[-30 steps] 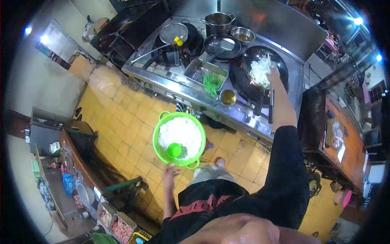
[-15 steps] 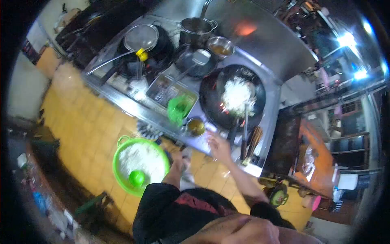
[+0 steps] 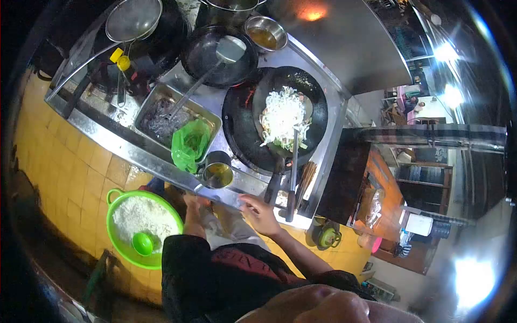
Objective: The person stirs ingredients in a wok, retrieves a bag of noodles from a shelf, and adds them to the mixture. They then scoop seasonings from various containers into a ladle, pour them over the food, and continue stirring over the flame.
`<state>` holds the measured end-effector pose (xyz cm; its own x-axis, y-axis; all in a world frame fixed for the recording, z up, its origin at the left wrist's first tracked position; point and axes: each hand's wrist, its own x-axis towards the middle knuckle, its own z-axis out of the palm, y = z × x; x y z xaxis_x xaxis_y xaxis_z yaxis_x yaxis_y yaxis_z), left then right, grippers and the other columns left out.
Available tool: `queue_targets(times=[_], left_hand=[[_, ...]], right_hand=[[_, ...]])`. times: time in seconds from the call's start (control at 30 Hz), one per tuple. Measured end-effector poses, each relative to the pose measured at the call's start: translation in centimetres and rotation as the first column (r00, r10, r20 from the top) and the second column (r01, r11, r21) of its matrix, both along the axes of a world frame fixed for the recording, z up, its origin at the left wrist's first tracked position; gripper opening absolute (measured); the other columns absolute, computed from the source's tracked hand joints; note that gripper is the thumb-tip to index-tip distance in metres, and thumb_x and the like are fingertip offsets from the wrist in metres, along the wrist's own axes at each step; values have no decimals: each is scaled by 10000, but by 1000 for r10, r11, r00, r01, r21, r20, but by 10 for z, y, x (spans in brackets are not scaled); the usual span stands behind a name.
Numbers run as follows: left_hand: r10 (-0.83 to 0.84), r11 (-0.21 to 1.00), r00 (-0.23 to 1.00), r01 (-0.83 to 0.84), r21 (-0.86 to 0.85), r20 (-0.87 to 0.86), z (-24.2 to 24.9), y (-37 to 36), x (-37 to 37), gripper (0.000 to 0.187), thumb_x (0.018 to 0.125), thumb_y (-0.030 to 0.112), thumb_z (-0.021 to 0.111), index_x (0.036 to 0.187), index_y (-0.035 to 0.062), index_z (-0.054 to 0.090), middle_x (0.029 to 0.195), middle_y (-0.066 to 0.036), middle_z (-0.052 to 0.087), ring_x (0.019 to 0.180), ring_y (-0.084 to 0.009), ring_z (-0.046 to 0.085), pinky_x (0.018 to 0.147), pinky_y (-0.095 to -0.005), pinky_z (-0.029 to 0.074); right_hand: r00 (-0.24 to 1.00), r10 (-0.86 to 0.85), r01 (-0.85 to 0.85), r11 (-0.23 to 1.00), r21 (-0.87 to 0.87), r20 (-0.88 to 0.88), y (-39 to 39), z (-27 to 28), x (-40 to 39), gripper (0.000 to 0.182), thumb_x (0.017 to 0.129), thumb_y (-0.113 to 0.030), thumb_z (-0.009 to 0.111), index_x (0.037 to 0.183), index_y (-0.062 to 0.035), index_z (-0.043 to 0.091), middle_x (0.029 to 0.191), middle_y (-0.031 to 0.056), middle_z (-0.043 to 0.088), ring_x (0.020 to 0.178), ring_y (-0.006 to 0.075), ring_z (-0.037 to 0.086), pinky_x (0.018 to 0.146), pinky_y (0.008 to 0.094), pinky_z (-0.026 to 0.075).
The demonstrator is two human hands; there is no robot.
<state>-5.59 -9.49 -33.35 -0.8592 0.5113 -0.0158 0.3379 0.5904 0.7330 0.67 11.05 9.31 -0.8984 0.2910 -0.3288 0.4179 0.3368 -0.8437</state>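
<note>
My right hand [image 3: 259, 214] hangs at the counter's front edge, below the wok handle, with loosely bent fingers apart and nothing in them. Near the same edge, my left hand [image 3: 195, 202] is beside a metal cup [image 3: 218, 175] of yellow liquid; its fingers are too unclear to read. White shredded food [image 3: 284, 118] with some green bits lies in a black wok [image 3: 315, 99] on the stove. A ladle [image 3: 295, 161] rests in this wok, its handle toward the front edge. Left of the cup is a green plastic bag [image 3: 191, 144] on a metal tray [image 3: 144, 119].
A green basin [image 3: 112, 229] of white rice-like food, with a green scoop [image 3: 142, 244], stands at lower left. Behind are another pan [image 3: 199, 56] with a spatula, a steel bowl [image 3: 265, 33] and a strainer [image 3: 133, 20]. A stick bundle [image 3: 307, 180] lies right of the ladle.
The view has shifted, so the stove and basin appear further left. Both my hands have changed position slightly near the counter edge. The wok's food and ladle look much the same.
</note>
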Motion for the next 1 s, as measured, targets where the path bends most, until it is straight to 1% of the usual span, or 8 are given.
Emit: queue_targets(times=[0.13,0.27,0.37,0.7,0.83,0.93,0.97,1.0], left_hand=[[-70,994,989,81,79,-133,10,-19,-4,501,665,331,712,1071,59,601,1012,-117,632,921,-347,591,791,-472,470],[-85,992,984,70,-103,-157,-2,-13,-16,515,627,352,738,1052,85,623,1015,-100,641,905,-333,603,790,-467,471],[108,954,891,32,-300,440,64,1,-19,285,810,288,587,1011,94,643,1049,-39,648,958,-245,614,831,-401,485],[391,914,799,-396,-89,458,36,26,-2,228,835,279,570,942,84,623,844,-38,617,670,-203,554,573,-343,433],[510,689,589,-716,112,626,7,36,-2,213,846,275,563,914,80,615,762,-38,604,555,-186,530,470,-320,413],[449,275,586,-809,519,675,-15,42,3,206,853,272,558,894,77,610,700,-38,595,468,-173,512,393,-303,397],[450,277,591,-805,524,670,-21,38,3,206,853,272,558,894,77,610,700,-38,595,468,-173,512,393,-303,397],[461,289,331,-933,213,823,-27,38,4,208,855,244,546,905,51,605,692,-54,585,482,-175,522,403,-303,407]], right_hand=[[991,119,-117,993,-29,66,-4,11,-7,250,897,-131,578,1135,-54,586,1214,124,569,1080,250,585,834,325,507],[984,174,-173,985,21,-42,-4,7,-11,247,888,-120,586,1125,-50,587,1185,117,588,995,235,620,772,314,526],[982,176,-172,984,50,-73,0,13,-17,245,891,-122,583,1123,-46,584,1170,108,598,922,207,631,718,290,518],[983,140,-154,981,-117,-120,15,24,-56,260,880,-88,598,1135,-42,581,1117,104,598,796,128,613,648,251,487],[968,181,-210,964,-164,-173,22,49,-106,274,886,-64,582,1152,-6,551,1009,65,617,752,73,585,616,233,477],[979,131,-181,915,-360,-158,32,68,-166,279,910,-70,538,1185,-25,522,1159,77,564,835,158,634,618,242,501],[985,68,-131,890,-437,-157,35,80,-189,278,916,-98,539,1185,-31,518,1151,78,567,815,162,636,604,245,498],[983,29,-109,881,-460,-179,39,88,-212,278,919,-118,538,1183,-35,514,1149,79,570,817,169,636,603,249,496]])
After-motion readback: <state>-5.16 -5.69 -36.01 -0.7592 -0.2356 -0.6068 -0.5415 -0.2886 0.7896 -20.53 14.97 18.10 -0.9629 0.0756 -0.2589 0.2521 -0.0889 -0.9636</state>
